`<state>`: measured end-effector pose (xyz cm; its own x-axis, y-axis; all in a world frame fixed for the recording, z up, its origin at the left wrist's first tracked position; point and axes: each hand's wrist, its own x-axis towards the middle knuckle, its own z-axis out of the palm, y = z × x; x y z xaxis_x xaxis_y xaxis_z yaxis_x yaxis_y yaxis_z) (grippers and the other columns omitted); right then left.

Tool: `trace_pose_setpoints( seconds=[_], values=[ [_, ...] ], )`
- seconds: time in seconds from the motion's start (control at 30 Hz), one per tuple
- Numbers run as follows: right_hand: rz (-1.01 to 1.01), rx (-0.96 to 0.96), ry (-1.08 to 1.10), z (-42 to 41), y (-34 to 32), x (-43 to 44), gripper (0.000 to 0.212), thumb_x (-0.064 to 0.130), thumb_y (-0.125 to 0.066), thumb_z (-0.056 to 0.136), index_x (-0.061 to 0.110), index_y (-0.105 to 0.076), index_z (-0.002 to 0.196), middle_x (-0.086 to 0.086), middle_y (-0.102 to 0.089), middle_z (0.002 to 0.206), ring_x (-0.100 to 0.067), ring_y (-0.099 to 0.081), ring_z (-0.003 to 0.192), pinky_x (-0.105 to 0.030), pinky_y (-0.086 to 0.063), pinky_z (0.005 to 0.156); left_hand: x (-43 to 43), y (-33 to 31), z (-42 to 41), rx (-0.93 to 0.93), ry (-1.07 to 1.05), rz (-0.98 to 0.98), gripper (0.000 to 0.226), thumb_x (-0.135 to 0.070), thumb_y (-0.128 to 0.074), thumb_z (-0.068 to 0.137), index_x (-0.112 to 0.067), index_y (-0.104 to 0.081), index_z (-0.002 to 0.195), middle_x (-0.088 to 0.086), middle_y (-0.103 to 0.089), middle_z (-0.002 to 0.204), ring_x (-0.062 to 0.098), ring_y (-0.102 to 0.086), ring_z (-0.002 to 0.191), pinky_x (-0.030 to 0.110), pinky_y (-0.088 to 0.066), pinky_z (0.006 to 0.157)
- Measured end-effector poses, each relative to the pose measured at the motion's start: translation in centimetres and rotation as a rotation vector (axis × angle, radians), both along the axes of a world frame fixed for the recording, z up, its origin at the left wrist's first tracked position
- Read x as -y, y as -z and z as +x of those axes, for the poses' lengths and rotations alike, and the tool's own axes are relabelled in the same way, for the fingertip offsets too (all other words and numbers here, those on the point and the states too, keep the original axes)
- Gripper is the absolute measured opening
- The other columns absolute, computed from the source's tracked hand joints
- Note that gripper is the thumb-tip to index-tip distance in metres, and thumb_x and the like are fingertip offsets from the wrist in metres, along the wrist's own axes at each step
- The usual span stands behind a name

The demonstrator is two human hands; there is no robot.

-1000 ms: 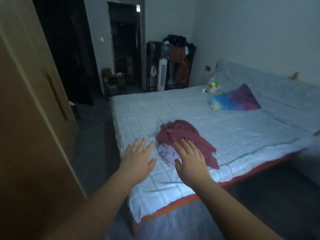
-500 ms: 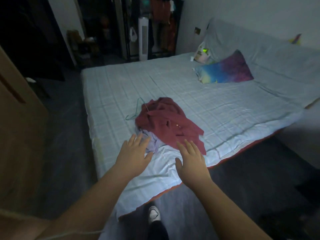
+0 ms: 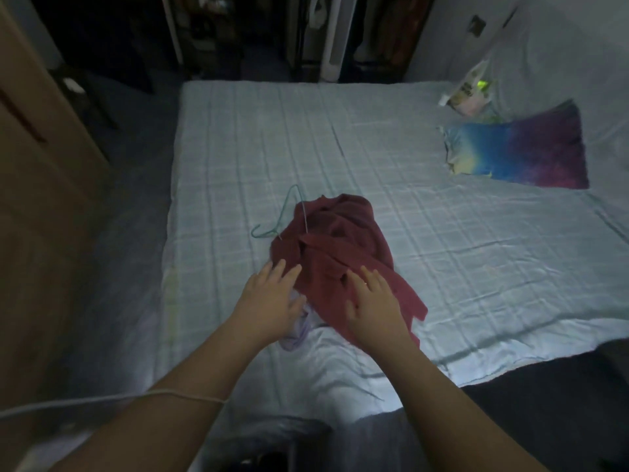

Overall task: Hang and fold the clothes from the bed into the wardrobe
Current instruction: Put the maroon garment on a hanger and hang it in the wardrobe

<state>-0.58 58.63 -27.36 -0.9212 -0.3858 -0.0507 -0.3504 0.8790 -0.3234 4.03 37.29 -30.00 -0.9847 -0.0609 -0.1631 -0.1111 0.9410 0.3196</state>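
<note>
A crumpled maroon garment (image 3: pixel 340 247) lies in a heap near the front of the bed (image 3: pixel 238 148), which has a pale checked sheet. A pale lilac garment (image 3: pixel 299 330) pokes out from under its near edge. A thin green wire hanger (image 3: pixel 277 218) sticks out from the heap's far left side. My left hand (image 3: pixel 270 298) is open, fingers spread, at the heap's left edge over the lilac cloth. My right hand (image 3: pixel 372 306) is open and lies flat on the maroon garment's near part.
The brown wardrobe door (image 3: pixel 41 158) stands at the left, beside a strip of dark floor. A multicoloured pillow (image 3: pixel 520 151) and a plastic bag (image 3: pixel 471 93) lie at the bed's far right. A white tower fan (image 3: pixel 332 39) and dark clothes rack stand beyond the bed.
The view has tilted down and moved closer to the bed. Both hands have reached forward from the bed's edge onto the clothes heap.
</note>
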Motion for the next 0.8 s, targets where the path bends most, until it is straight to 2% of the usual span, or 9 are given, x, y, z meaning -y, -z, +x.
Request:
trace_pose_setpoints(
  seconds=[0.13, 0.33, 0.53, 0.7, 0.8],
  values=[
    [0.023, 0.057, -0.093, -5.5, 2.0, 0.1, 0.059, 0.024, -0.055, 0.090, 0.018, -0.046, 0.148, -0.013, -0.040, 0.156, -0.031, -0.031, 0.146, -0.043, -0.024, 0.121, 0.2, 1.6, -2.9, 0.046, -0.116, 0.030, 0.067, -0.050, -0.039, 0.101, -0.024, -0.017, 0.159, 0.007, -0.014, 0.166, 0.028, -0.014, 0.152, 0.042, -0.021, 0.120],
    [-0.008, 0.082, -0.263, -14.9, 5.4, 0.1, 0.057, 0.022, -0.060, 0.090, 0.014, -0.050, 0.145, -0.014, -0.044, 0.153, -0.035, -0.035, 0.143, -0.043, -0.028, 0.120, -1.6, 5.3, -8.5, 0.114, -0.281, 0.093, 0.067, -0.047, -0.041, 0.101, -0.019, -0.018, 0.159, 0.012, -0.017, 0.165, 0.030, -0.018, 0.151, 0.043, -0.020, 0.121],
    [0.067, 0.189, -0.471, -26.8, 9.6, 0.0, 0.058, 0.028, -0.054, 0.094, 0.018, -0.043, 0.149, -0.010, -0.037, 0.158, -0.031, -0.029, 0.146, -0.042, -0.025, 0.121, -5.5, 8.2, -15.4, 0.131, -0.481, 0.138, 0.066, -0.044, -0.048, 0.100, -0.019, -0.026, 0.157, 0.014, -0.027, 0.162, 0.030, -0.024, 0.149, 0.041, -0.024, 0.120],
    [0.027, 0.218, -0.494, -33.9, 13.8, 1.6, 0.056, 0.026, -0.056, 0.093, 0.016, -0.046, 0.147, -0.010, -0.041, 0.155, -0.032, -0.031, 0.145, -0.046, -0.029, 0.117, -6.6, 11.4, -19.7, 0.133, -0.628, 0.263, 0.066, -0.035, -0.053, 0.100, -0.017, -0.026, 0.157, 0.015, -0.029, 0.160, 0.024, -0.026, 0.149, 0.034, -0.023, 0.119],
    [0.002, 0.272, -0.510, -35.7, 16.8, 3.2, 0.054, 0.022, -0.058, 0.092, 0.011, -0.049, 0.144, -0.013, -0.043, 0.153, -0.032, -0.032, 0.144, -0.046, -0.029, 0.117, -6.3, 14.2, -21.2, 0.173, -0.667, 0.271, 0.065, -0.031, -0.055, 0.099, -0.012, -0.029, 0.155, 0.018, -0.033, 0.158, 0.027, -0.029, 0.147, 0.035, -0.022, 0.119]
  ],
)
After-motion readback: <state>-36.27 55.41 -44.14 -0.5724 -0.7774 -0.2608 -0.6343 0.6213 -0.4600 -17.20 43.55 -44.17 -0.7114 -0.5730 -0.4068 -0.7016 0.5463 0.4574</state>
